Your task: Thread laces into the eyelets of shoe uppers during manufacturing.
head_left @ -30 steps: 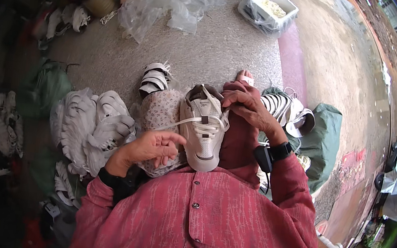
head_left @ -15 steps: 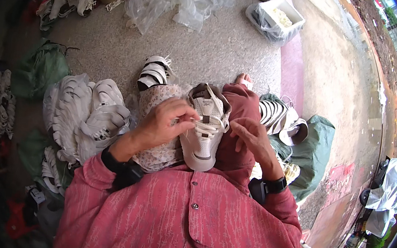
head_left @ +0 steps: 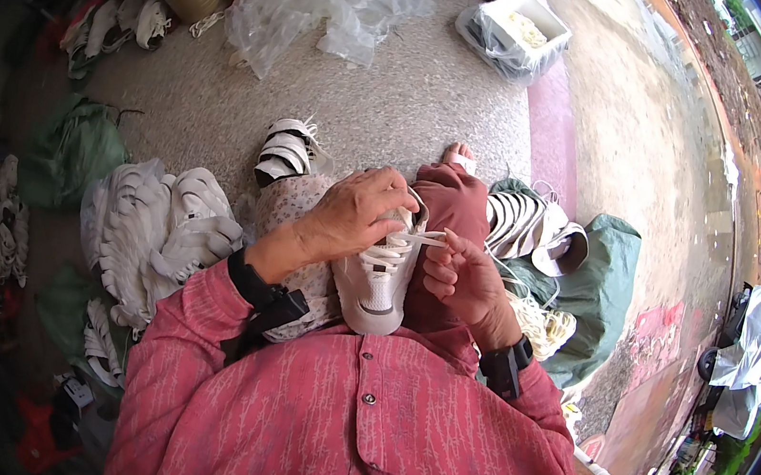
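Speckled grey floor (head_left: 216, 101) spreads toward twelve o'clock. Between the legs sits a pale shoe (head_left: 371, 294), toe at six. At three, the right hand (head_left: 472, 288) pinches the white lace (head_left: 423, 238) between thumb and finger; at eleven, the left hand (head_left: 355, 210) curls over the upper, its hold hidden. Flat, even tension with the shoe braced should serve best. White shoe pieces (head_left: 151, 231) lie at nine.

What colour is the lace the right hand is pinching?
White; the lace shows best in the head view.
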{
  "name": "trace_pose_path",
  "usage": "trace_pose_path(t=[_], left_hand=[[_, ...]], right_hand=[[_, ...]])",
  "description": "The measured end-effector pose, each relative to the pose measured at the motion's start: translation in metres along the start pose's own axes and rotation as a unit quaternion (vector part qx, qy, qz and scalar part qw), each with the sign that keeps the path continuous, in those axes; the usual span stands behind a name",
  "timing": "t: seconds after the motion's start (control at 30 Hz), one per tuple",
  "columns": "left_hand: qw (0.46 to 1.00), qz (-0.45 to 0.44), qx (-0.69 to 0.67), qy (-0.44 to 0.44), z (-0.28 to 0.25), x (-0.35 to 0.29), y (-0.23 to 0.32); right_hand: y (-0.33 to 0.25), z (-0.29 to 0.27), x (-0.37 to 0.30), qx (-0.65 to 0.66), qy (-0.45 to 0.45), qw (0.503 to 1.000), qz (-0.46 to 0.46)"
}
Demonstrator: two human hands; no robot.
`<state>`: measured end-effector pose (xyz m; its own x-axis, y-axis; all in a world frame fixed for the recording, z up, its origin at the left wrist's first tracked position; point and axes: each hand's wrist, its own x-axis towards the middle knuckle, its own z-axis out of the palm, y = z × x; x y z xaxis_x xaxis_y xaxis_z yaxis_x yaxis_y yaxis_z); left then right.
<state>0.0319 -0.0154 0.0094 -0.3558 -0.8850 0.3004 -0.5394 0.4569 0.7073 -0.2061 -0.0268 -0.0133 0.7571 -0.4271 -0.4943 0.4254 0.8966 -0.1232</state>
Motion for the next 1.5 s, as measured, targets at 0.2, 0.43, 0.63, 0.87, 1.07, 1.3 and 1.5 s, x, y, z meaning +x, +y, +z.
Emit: trace_pose_path(t=[0.2, 0.43, 0.63, 0.87, 1.07, 1.3, 1.5], left_hand=[[0.999, 0.005, 0.030, -0.043, 0.002, 0.008, -0.004], [0.978, 0.022, 0.198, -0.066, -0.008, 0.000, 0.005], [0.958, -0.148, 0.236, -0.068, -0.049, -0.013, 0.005], [0.967, -0.184, 0.152, -0.088, -0.045, -0.027, 0.005], [0.977, -0.165, 0.109, -0.079, -0.050, -0.027, 0.003], [0.987, -0.132, 0.078, -0.054, -0.049, -0.028, -0.005], [0.981, -0.182, 0.040, -0.047, -0.048, -0.023, -0.009]], right_hand=[[0.001, -0.001, -0.007, 0.006, 0.009, 1.000, 0.004], [0.006, 0.001, 0.001, -0.038, 0.041, 0.998, 0.004], [0.010, 0.006, -0.001, -0.209, 0.113, 0.968, -0.084], [0.010, 0.008, -0.002, -0.558, 0.126, 0.779, -0.255], [-0.021, 0.012, 0.012, -0.801, -0.005, 0.516, -0.305], [-0.045, 0.037, 0.012, -0.827, -0.116, 0.511, -0.206], [-0.043, 0.042, 0.018, -0.793, -0.190, 0.530, -0.232]])
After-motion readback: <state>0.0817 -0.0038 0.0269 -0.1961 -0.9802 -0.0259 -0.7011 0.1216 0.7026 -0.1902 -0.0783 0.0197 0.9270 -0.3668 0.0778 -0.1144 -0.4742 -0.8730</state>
